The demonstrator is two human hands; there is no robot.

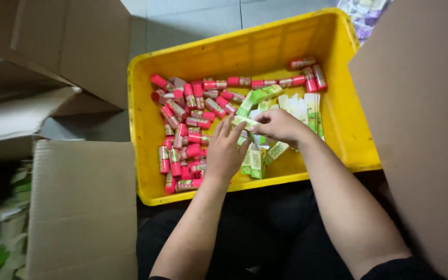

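Note:
A yellow plastic crate sits in front of my lap. Several small red tubes with gold bands lie piled in its left half. Small green and white cartons, some flat and some folded, lie in its right half. My left hand reaches into the middle of the crate, fingers spread over the tubes and touching a light green carton. My right hand pinches the other end of that same carton just above the pile of flat cartons.
Open cardboard boxes stand to the left, one showing green and white cartons inside. A big cardboard flap rises at the right. More pale packets lie beyond the crate's far right corner on a grey tiled floor.

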